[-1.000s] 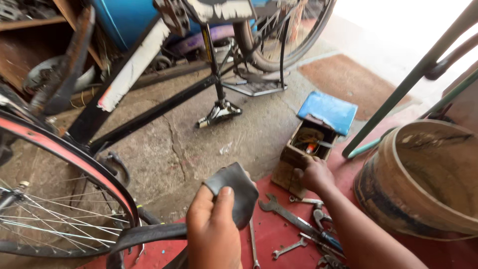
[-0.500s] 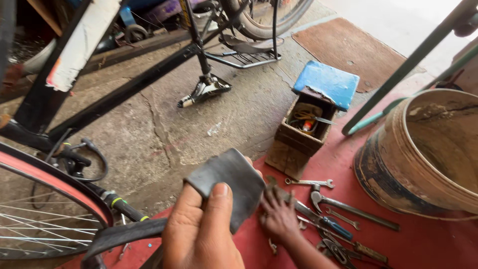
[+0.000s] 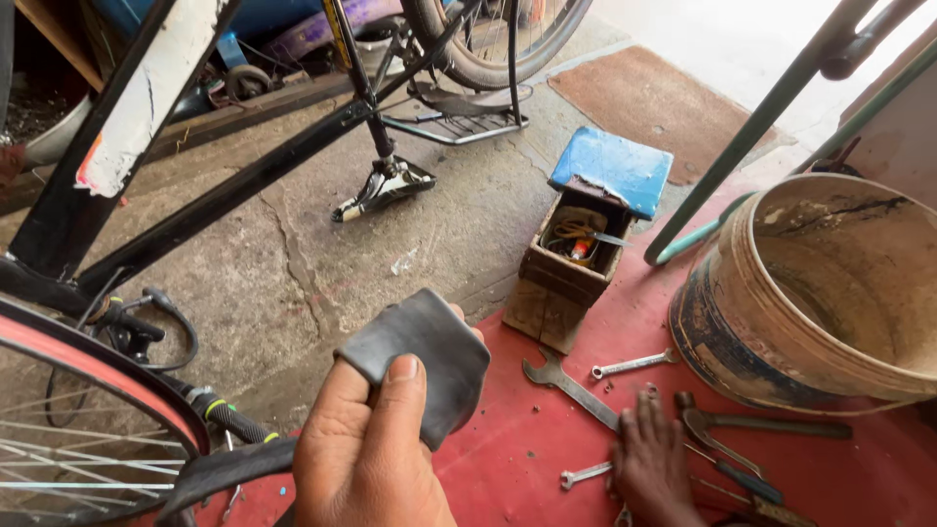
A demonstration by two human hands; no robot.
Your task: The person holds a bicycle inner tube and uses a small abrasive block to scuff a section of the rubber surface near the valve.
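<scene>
Looks like a small bike repair workshop, the rough floor-level kind. Bare cracked concrete floor (image 3: 293,254), and a red mat (image 3: 547,449) near right with spanners (image 3: 576,388) and pliers (image 3: 761,425) scattered loose on it. A little wooden toolbox (image 3: 566,268) with a blue lid sits at the mat's far edge, and a grubby bucket (image 3: 830,293) on the right. A bike frame (image 3: 244,176) crosses the left side, a red-rimmed wheel (image 3: 88,420) sits near left, another wheel (image 3: 498,39) far back. Clutter along the far wall too.
</scene>
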